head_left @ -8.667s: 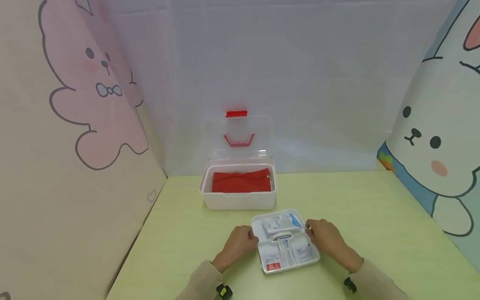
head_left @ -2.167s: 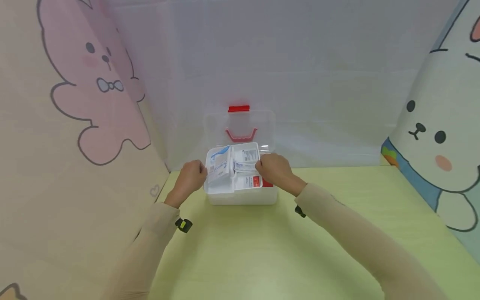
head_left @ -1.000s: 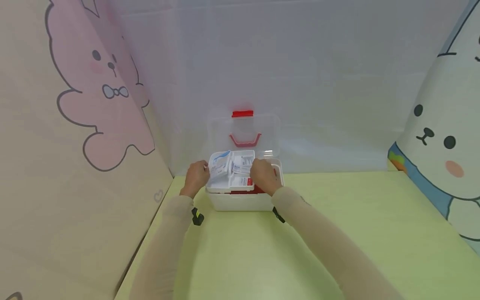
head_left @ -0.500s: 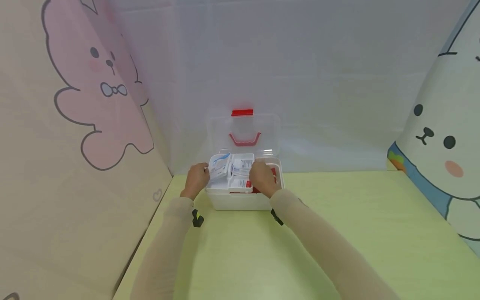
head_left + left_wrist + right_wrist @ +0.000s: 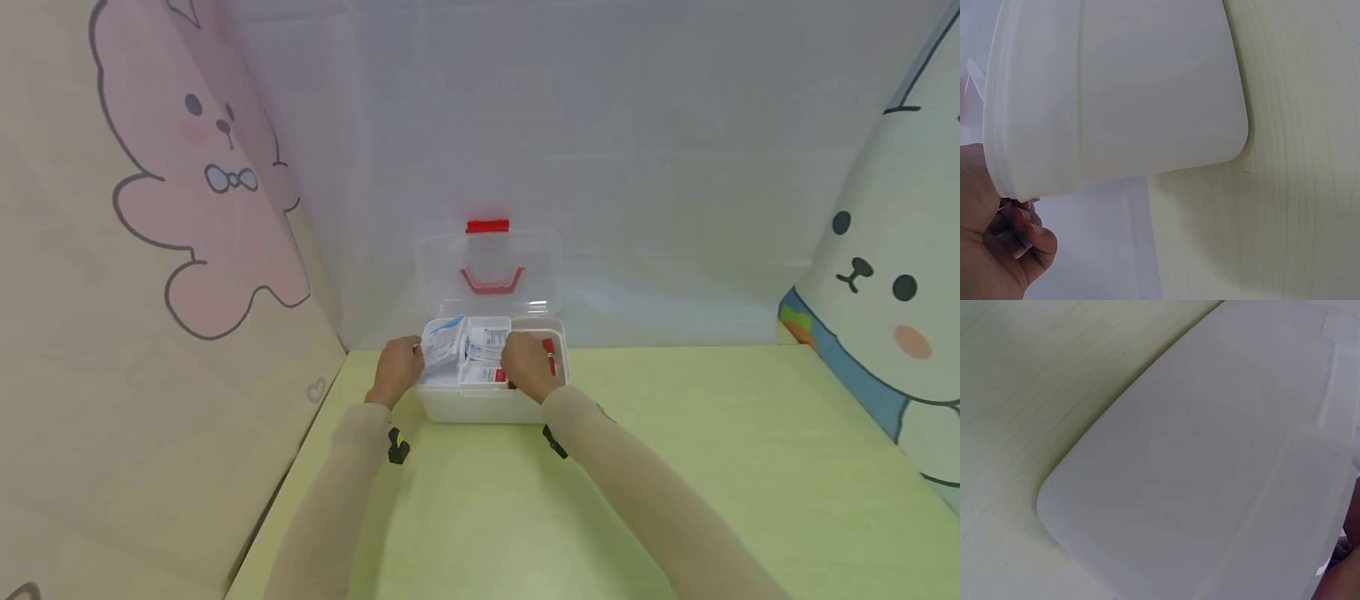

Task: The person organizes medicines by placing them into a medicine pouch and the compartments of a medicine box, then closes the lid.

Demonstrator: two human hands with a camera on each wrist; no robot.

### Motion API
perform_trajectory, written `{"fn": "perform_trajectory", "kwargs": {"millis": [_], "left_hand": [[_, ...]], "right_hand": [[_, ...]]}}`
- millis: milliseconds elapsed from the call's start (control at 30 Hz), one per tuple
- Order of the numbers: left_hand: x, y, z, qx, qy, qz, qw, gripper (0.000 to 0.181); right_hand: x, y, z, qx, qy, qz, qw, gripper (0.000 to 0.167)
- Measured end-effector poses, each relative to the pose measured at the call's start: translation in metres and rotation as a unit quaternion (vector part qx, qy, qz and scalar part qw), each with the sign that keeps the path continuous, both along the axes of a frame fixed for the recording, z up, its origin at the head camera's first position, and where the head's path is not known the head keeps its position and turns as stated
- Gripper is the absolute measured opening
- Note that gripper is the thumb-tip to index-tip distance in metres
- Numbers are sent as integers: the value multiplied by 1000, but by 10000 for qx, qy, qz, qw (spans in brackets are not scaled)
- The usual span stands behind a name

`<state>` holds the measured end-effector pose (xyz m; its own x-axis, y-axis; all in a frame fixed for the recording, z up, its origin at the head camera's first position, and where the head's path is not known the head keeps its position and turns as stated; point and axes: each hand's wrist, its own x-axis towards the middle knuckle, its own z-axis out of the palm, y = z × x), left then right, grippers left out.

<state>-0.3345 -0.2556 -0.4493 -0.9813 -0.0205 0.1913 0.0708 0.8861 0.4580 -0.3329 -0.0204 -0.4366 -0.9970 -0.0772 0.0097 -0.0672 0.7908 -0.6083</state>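
A white tray (image 5: 446, 375) with medical packets (image 5: 486, 342) lies level in the left part of the white first-aid box (image 5: 487, 408), seen in the head view. My left hand (image 5: 397, 371) has its fingers curled at the tray's left edge, by the box rim; in the left wrist view that hand (image 5: 997, 231) shows curled fingers beside the rim, their contact partly hidden. My right hand (image 5: 528, 362) grips the tray's right edge inside the box, its fingertips hidden. A red pouch (image 5: 549, 354) shows to the right of that hand, mostly covered.
The box's clear lid (image 5: 435, 267) stands open behind, with a red latch (image 5: 487, 226) and a pink handle (image 5: 492, 287). The pale yellow table (image 5: 480, 517) extends in front, and a white curtain (image 5: 637, 167) hangs close behind the lid.
Earlier the tray lay on the table, then both hands carried it over the box. In the last second it has sunk from tilted above the rim to level inside, the hands lowering with it.
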Motion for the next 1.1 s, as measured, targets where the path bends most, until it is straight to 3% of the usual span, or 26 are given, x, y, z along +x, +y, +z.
{"fn": "perform_trajectory", "kwargs": {"millis": [467,833,1100], "left_hand": [[0,4,-4,124,-12,331,9994,37],[1,3,-7,45,207,198,9996,36],[3,5,-11,45,111,293,9995,37]], "right_hand": [[-3,-3,-2,175,67,-140,9997,20],[-4,-3,-8,467,296,-121,9984,21],[2,-1,-11,-252,202,-130,9994,26]]}}
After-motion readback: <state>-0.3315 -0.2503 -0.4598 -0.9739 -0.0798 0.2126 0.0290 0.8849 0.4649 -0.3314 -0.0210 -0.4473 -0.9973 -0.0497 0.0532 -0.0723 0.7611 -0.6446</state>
